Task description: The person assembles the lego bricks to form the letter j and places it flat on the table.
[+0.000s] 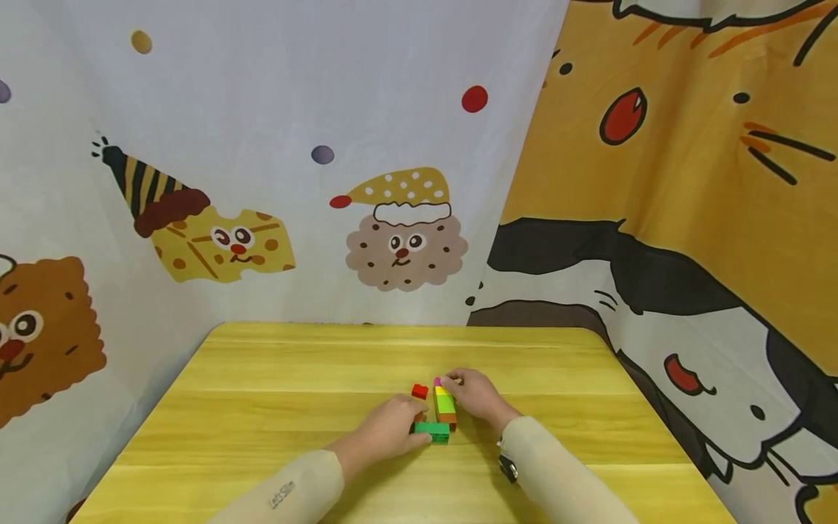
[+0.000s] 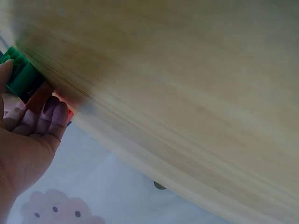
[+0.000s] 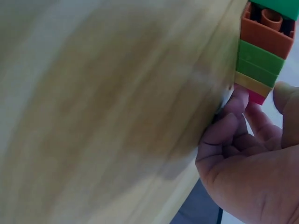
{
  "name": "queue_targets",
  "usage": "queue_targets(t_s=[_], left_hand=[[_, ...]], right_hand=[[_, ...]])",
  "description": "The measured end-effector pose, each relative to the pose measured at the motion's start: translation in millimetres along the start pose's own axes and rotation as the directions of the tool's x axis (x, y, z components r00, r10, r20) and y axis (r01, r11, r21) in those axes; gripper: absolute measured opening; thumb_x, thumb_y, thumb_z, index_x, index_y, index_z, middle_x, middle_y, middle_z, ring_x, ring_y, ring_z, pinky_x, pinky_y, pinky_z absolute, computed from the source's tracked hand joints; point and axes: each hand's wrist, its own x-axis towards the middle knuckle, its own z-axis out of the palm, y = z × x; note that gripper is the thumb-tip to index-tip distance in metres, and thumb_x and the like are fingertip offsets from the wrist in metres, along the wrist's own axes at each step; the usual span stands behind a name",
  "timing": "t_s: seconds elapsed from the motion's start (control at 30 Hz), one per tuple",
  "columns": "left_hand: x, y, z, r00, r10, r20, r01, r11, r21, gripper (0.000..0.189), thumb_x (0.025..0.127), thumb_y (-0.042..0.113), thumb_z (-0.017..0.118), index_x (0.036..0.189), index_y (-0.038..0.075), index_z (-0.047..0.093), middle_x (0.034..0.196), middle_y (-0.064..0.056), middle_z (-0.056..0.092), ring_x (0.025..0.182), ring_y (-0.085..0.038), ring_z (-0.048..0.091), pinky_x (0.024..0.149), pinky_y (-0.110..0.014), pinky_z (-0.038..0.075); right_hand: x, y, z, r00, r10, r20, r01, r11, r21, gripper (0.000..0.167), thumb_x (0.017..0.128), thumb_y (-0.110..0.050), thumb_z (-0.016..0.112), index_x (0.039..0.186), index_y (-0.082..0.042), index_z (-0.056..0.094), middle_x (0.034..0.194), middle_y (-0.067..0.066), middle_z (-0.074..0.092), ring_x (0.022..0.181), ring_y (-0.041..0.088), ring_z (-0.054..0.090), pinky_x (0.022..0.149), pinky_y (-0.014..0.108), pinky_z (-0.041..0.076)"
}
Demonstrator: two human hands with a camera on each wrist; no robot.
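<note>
My left hand grips a green toy building brick, thumb against its near side. The fingers lie by an orange brick that adjoins the green one; they partly hide it. My right hand pinches the far end of a row of joined bricks. In the right wrist view this row runs from a larger orange brick through light green pieces and a yellow one to a pink one at the fingertips. The green brick lies close to the row's orange end.
A small red brick lies loose beyond my left fingers. Everything rests on a wooden table with rounded far corners. Behind it hangs a cloth printed with cartoon figures.
</note>
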Motion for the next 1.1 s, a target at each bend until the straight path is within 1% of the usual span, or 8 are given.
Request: queue_targets(t_s=[0.17, 0.4, 0.53, 0.67, 0.77, 0.83, 0.97, 1.1], left_hand=[[-2.9, -3.6, 1.3, 1.000, -0.024, 0.002, 0.025, 0.999, -0.041, 0.058, 0.087, 0.044, 0.075, 0.129, 0.004, 0.063, 0.124, -0.010, 0.065, 0.115, -0.026, 0.060, 0.093, -0.039, 0.052], [-6.1, -5.1, -0.3, 0.999, -0.041, 0.021, 0.041, 0.998, -0.041, 0.066, 0.086, 0.050, 0.074, 0.132, 0.005, 0.060, 0.125, -0.010, 0.064, 0.115, -0.025, 0.059, 0.095, -0.039, 0.051], [-10.5, -11.3, -4.6, 0.999, -0.047, 0.018, 0.048, 0.995, -0.082, 0.068, 0.090, 0.055, 0.065, 0.134, 0.004, 0.059, 0.130, -0.011, 0.062, 0.119, -0.027, 0.058, 0.098, -0.043, 0.049], [-18.9, -36.2, -9.6, 0.996, -0.072, -0.043, 0.069, 0.994, -0.085, 0.055, 0.102, 0.047, 0.051, 0.130, 0.001, 0.061, 0.128, -0.014, 0.063, 0.120, -0.032, 0.057, 0.101, -0.048, 0.046], [-26.9, -63.2, -11.5, 0.988, -0.114, -0.101, 0.112, 0.993, -0.023, 0.046, 0.103, 0.038, 0.052, 0.126, -0.001, 0.062, 0.125, -0.016, 0.064, 0.120, -0.035, 0.057, 0.102, -0.049, 0.045], [-32.4, -78.8, -13.1, 0.982, -0.148, -0.115, 0.153, 0.988, 0.034, 0.046, 0.102, 0.037, 0.056, 0.126, -0.002, 0.061, 0.127, -0.017, 0.062, 0.121, -0.036, 0.055, 0.102, -0.049, 0.044], [-39.2, -96.2, -17.5, 0.979, -0.193, -0.067, 0.199, 0.974, 0.108, 0.059, 0.100, 0.042, 0.058, 0.136, -0.004, 0.054, 0.141, -0.021, 0.052, 0.131, -0.039, 0.047, 0.108, -0.051, 0.037], [-38.5, -97.9, -21.5, 0.983, -0.182, -0.015, 0.182, 0.971, 0.154, 0.067, 0.100, 0.046, 0.056, 0.141, -0.006, 0.048, 0.147, -0.024, 0.044, 0.135, -0.042, 0.040, 0.110, -0.052, 0.033]], right_hand=[[-0.8, 4.7, 0.2, 1.000, 0.016, 0.011, -0.017, 0.999, 0.030, 0.053, 0.100, -0.053, 0.051, 0.129, -0.011, 0.062, 0.118, 0.007, 0.065, 0.095, 0.019, 0.062, 0.086, 0.046, 0.052], [-4.7, 7.3, -1.1, 0.999, 0.019, 0.034, -0.020, 0.998, 0.056, 0.046, 0.099, -0.052, 0.052, 0.128, -0.018, 0.063, 0.120, 0.007, 0.064, 0.097, 0.019, 0.061, 0.086, 0.047, 0.052], [-5.8, 8.0, -2.5, 0.999, 0.016, 0.045, -0.019, 0.998, 0.065, 0.048, 0.100, -0.052, 0.052, 0.131, -0.017, 0.061, 0.124, 0.009, 0.063, 0.097, 0.020, 0.062, 0.088, 0.049, 0.051], [-6.2, 8.7, -2.3, 0.997, 0.015, 0.072, -0.020, 0.997, 0.071, 0.051, 0.100, -0.053, 0.051, 0.133, -0.015, 0.059, 0.126, 0.011, 0.062, 0.096, 0.020, 0.062, 0.089, 0.050, 0.051], [-6.2, 9.2, -1.7, 0.996, 0.012, 0.088, -0.019, 0.997, 0.069, 0.051, 0.100, -0.052, 0.051, 0.135, -0.015, 0.058, 0.125, 0.011, 0.062, 0.095, 0.019, 0.063, 0.088, 0.050, 0.051], [-5.9, 9.3, -2.3, 0.995, 0.010, 0.097, -0.017, 0.997, 0.071, 0.052, 0.100, -0.052, 0.052, 0.135, -0.014, 0.057, 0.124, 0.010, 0.062, 0.094, 0.018, 0.063, 0.087, 0.049, 0.052], [-3.1, 9.0, -6.0, 0.994, -0.011, 0.109, 0.004, 0.998, 0.064, 0.054, 0.100, -0.052, 0.052, 0.136, -0.011, 0.057, 0.121, 0.009, 0.063, 0.096, 0.018, 0.063, 0.088, 0.048, 0.052], [0.8, 7.0, -11.4, 0.995, -0.022, 0.100, 0.019, 0.999, 0.034, 0.055, 0.100, -0.050, 0.053, 0.137, -0.009, 0.056, 0.121, 0.008, 0.063, 0.099, 0.020, 0.063, 0.089, 0.048, 0.052]])
